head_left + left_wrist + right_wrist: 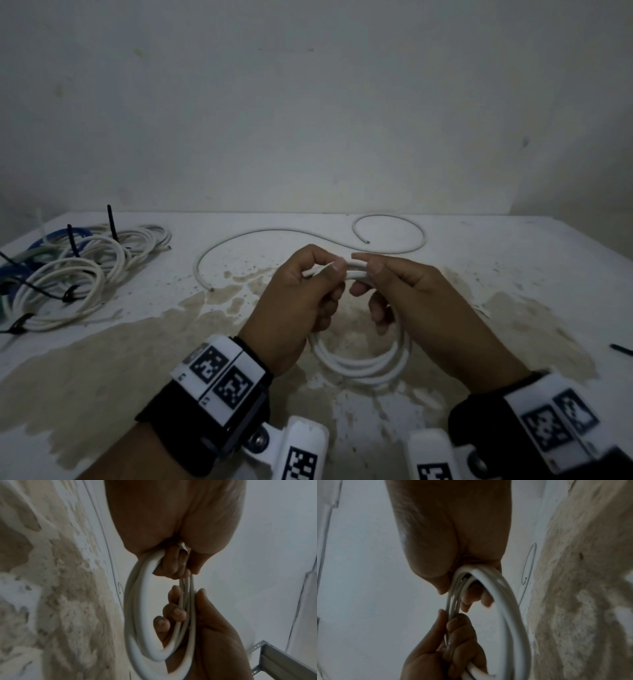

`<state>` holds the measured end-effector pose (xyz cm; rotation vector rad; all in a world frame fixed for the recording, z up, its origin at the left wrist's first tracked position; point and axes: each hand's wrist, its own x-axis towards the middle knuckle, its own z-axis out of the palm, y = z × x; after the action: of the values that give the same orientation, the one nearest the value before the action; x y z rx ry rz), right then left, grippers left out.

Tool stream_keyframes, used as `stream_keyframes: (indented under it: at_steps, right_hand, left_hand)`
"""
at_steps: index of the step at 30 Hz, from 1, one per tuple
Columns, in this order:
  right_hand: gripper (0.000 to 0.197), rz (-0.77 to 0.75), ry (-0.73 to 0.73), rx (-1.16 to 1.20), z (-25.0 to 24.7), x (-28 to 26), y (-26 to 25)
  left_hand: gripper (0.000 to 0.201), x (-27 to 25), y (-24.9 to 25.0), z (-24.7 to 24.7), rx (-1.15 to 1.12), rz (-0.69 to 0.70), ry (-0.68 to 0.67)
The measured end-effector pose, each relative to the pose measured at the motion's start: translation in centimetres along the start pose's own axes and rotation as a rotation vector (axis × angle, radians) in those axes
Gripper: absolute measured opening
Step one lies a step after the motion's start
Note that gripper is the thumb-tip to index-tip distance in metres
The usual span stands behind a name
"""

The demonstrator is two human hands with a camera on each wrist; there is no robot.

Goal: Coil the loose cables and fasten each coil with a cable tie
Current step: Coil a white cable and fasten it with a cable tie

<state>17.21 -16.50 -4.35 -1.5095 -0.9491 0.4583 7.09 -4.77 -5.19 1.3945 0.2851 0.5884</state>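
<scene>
A white cable coil [363,368] of several loops hangs upright over the table between both hands. My left hand [308,291] grips the top of the coil with thumb and curled fingers. Just to its right, my right hand [383,284] pinches the same top section. In the left wrist view the coil [137,615] runs from my left hand [171,566] down to the right hand's fingers [175,612]. In the right wrist view the coil [505,601] arcs from my right hand [471,596] to the left hand [453,635]. A small white strip [183,547] shows in my left palm.
A loose white cable [274,236] snakes across the far table with a loop at the back right. Several tied coils [68,274], white and blue with black ties, lie at the left. A black tie [621,349] lies at the right edge. A wall rises behind the stained table [137,359].
</scene>
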Motion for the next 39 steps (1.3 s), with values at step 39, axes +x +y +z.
stream_keyframes:
  at_steps: [39]
  right_hand:
    - [0.043, 1.11, 0.066, -1.487, -27.7, -10.1, 2.5]
  left_hand:
    - [0.024, 3.0, -6.4, 9.4, -0.181, -0.311, -0.005]
